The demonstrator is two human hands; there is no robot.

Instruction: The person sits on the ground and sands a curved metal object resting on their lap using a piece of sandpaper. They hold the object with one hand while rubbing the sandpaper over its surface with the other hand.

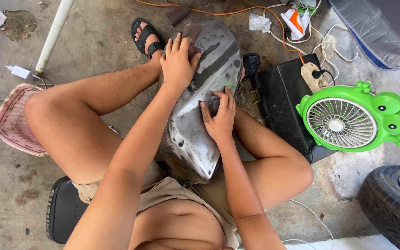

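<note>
A bare grey metal motorcycle fuel tank [195, 134] stands between my knees on the concrete floor, with dark streaks along its upper right side. My left hand [178, 62] lies flat on the tank's top end, pressing a small brown pad, probably sandpaper [193, 47], against the metal. My right hand [218, 115] rests on the tank's middle, fingers bent onto the surface. I cannot tell if it holds anything. My feet in black sandals [145, 36] flank the far end of the tank.
A green frog-shaped fan [348, 118] sits on a black case [281, 99] at the right, beside a power strip [314, 76] and orange and white cables. A tyre [392, 201] is at bottom right. A pink basket [12, 122] and white pipe [54, 34] lie left.
</note>
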